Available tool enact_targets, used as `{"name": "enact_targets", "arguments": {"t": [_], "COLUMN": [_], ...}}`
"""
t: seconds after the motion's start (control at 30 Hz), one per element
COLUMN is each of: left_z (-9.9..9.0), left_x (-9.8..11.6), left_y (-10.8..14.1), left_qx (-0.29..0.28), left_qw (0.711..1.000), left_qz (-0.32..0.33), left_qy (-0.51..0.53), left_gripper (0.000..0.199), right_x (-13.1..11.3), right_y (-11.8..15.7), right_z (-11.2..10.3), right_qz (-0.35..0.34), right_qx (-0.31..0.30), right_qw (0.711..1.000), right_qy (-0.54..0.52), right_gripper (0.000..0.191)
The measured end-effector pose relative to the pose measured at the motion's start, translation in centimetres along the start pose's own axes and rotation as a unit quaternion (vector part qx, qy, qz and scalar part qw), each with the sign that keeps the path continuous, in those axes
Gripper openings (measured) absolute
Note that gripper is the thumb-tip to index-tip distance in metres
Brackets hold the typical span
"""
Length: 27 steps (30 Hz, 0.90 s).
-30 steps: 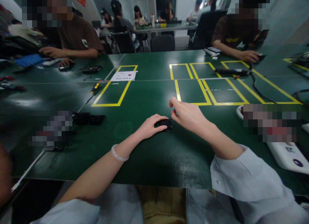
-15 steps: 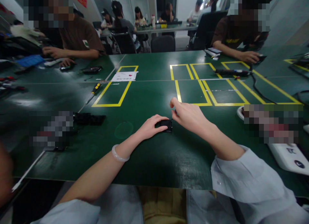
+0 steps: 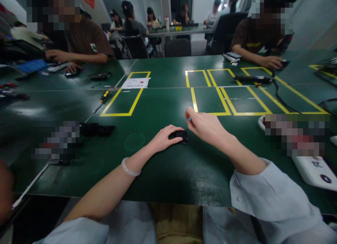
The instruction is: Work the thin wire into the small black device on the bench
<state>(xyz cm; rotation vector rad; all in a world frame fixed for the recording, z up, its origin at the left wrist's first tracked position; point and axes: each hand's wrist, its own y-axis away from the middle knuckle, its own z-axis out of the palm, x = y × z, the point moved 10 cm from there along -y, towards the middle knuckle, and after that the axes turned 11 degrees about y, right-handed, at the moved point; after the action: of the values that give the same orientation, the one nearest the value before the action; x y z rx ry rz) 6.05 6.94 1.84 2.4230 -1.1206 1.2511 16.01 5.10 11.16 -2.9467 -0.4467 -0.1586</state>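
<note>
A small black rectangular part [image 3: 181,136] lies on the green table [image 3: 163,174]. Around its left side, the thumb and fingers of my left hand [image 3: 168,137] are closed, steadying it against the tabletop. A pale bracelet [image 3: 131,168] circles my left wrist. At the part's right edge hovers my right hand [image 3: 206,124], its fingers curled together in a pinch. A short thin dark piece shows below its fingertips, touching or just beside the part; what it belongs to is too small to tell.
Left lie dark blurred items [image 3: 97,129] and a yellow-black screwdriver [image 3: 104,96]. Yellow tape and a paper label [image 3: 135,83] mark the table. A black handheld tool [image 3: 254,79] with a cable and a white case [image 3: 314,172] are right. Two people sit opposite, their hands on small devices.
</note>
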Motion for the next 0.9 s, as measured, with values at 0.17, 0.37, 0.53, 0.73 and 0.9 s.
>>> {"name": "enact_targets", "arguments": {"t": [0.17,0.37,0.53,0.73,0.9], "left_z": [0.06,0.04,0.04,0.02,-0.02], "left_x": [-0.11,-0.19,-0.09,-0.13,-0.13], "left_y": [0.04,0.05,0.08,0.08,0.02], "left_qx": [0.001,0.0,-0.003,0.001,0.003], "left_qw": [1.0,1.0,1.0,1.0,1.0], "left_qz": [0.0,-0.001,-0.008,-0.012,-0.009], "left_qy": [0.0,0.003,0.002,0.002,0.0], "left_gripper": [0.041,0.04,0.041,0.042,0.041], "right_x": [0.0,0.21,0.1,0.09,0.04], "right_y": [0.15,-0.05,-0.03,0.06,0.17], "right_z": [-0.2,0.2,0.04,-0.19,-0.33], "right_qz": [0.0,0.008,0.0,-0.003,-0.003], "right_qx": [0.006,-0.008,-0.006,0.004,0.011], "right_qw": [1.0,1.0,1.0,1.0,1.0], "right_qy": [-0.004,0.017,0.012,-0.006,-0.01], "right_gripper": [0.027,0.031,0.025,0.027,0.025]}}
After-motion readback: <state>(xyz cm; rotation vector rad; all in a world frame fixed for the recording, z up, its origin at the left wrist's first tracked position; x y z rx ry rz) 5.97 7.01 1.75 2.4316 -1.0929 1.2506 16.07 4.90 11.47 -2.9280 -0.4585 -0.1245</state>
